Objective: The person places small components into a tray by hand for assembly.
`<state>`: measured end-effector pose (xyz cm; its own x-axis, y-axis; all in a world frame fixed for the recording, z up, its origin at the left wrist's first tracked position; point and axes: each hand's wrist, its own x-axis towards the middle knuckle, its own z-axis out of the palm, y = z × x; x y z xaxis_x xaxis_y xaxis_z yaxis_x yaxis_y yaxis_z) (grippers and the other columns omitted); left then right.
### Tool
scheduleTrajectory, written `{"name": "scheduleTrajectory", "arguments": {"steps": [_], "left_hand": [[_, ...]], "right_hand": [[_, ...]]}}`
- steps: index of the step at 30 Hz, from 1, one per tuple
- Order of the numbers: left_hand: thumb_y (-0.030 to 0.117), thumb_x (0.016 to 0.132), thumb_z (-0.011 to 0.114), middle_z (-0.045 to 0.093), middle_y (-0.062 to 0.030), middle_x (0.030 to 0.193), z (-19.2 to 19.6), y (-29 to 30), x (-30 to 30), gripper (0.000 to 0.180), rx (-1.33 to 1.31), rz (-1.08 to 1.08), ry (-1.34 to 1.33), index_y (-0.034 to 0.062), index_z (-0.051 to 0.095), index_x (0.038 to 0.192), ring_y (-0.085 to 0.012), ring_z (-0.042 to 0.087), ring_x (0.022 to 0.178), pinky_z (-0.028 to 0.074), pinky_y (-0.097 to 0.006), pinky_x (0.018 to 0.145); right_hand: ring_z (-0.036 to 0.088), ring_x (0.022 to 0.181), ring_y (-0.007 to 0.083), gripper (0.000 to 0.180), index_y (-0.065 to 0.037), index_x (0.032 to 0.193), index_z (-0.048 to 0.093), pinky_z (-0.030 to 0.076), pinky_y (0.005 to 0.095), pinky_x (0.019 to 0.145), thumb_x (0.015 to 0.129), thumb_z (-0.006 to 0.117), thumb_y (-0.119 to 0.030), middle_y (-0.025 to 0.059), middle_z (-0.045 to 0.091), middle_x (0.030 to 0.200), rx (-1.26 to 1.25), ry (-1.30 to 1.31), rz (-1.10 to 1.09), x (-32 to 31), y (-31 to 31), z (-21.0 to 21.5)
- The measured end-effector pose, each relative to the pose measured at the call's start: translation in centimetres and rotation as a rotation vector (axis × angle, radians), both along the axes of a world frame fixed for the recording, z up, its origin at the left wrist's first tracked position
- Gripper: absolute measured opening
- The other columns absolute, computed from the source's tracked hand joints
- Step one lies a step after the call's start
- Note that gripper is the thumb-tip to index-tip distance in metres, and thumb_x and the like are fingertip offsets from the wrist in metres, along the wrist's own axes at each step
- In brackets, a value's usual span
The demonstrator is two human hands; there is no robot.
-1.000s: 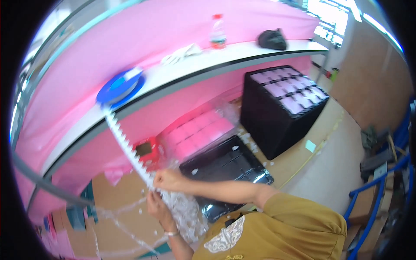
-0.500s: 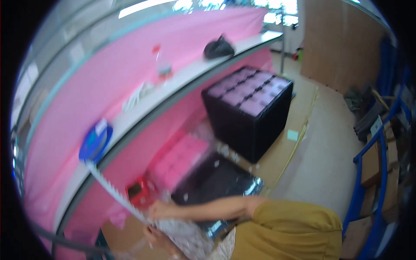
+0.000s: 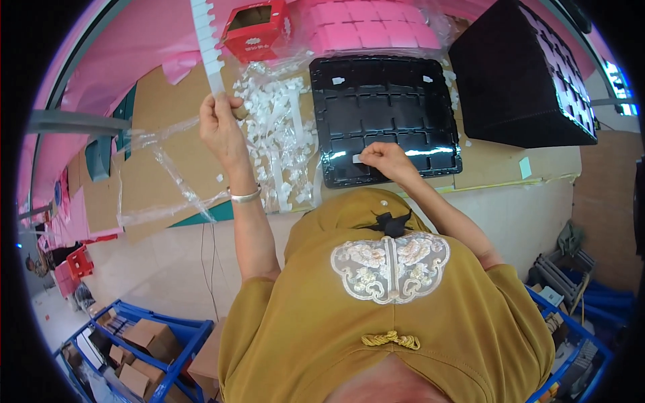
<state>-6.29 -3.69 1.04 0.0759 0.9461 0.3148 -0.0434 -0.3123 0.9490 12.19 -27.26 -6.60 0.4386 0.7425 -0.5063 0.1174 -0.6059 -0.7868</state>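
My left hand (image 3: pixel 224 131) pinches the lower end of a white notched strip (image 3: pixel 206 43) that runs up past the red box. Its fingers are closed. My right hand (image 3: pixel 393 162) is closed too, pinching a small white tab (image 3: pixel 357 159) at the near edge of a shiny black plastic tray (image 3: pixel 383 104) moulded into square compartments. Two more white tabs, one of them a far-left tab (image 3: pixel 338 80), lie near the tray's far corners. Between my left hand and the tray is a heap of white paper scraps (image 3: pixel 265 111), some under clear film.
Beyond the tray sit a red box (image 3: pixel 255 30) with a cut-out window and a pink compartmented tray (image 3: pixel 373 25). A tall stack of black trays (image 3: pixel 500 80) stands at the right. Cardboard (image 3: pixel 168 101) covers the bench; blue racks (image 3: pixel 181 346) with cartons are behind me.
The view has swung down onto the bench. My hands, close together by the strip before, are now apart: the left still on the strip, the right at the black tray with a tab.
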Motion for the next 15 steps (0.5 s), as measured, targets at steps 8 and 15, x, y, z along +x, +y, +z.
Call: {"name": "scheduleTrajectory", "arguments": {"steps": [8,15], "left_hand": [[0.015,0.097,0.055,0.063,-0.0014,0.072,0.4,-0.3,0.2,0.017,-0.017,-0.057,-0.011,-0.0004,0.061,0.098,-0.0044,0.052,0.058,0.041,-0.018,0.053],[0.014,0.097,0.055,0.065,-0.0029,0.071,0.6,0.0,-0.1,0.017,-0.103,-0.165,-0.036,-0.0009,0.061,0.103,-0.0045,0.053,0.058,0.041,-0.019,0.053]], "right_hand": [[0.066,0.086,0.0362,0.026,0.0,0.085,0.068,0.052,0.0447,0.076,0.082,0.061,-0.024,0.0195,0.068,0.09,-0.091,-0.604,0.345,-3.0,3.6,-2.3],[0.065,0.086,0.0387,0.031,0.0,0.093,0.06,0.052,0.0483,0.074,0.084,0.062,-0.029,0.0198,0.067,0.091,-0.154,-0.734,0.441,-3.3,3.6,-2.4]]}}
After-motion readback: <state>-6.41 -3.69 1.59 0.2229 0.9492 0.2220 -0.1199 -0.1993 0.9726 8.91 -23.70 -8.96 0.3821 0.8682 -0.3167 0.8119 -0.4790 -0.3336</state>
